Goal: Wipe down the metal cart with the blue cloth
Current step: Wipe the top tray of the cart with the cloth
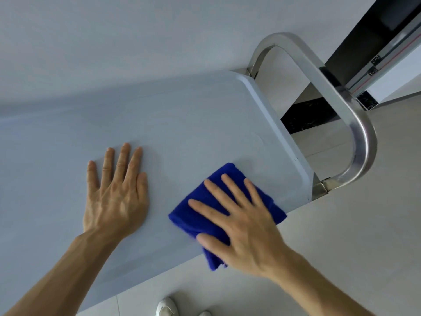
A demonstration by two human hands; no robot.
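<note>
**Wiping the cart top near its handle end**

Pressing down with straight, spread fingers, our right hand (pixel 245 221) holds the blue cloth (pixel 218 201) flat on the cart top (pixel 182 124), at the near edge, close to the corner by the steel handle (pixel 337 96). Our left hand (pixel 116 192) lies flat beside it, fingers straight, bracing on the cart. We judge the cloth soft, light and limp: it likely bunches if pushed from one edge, so a broad palm over its middle suits it best. One corner hangs off the near edge. The top looks smooth, so the cloth should slide easily.
</note>
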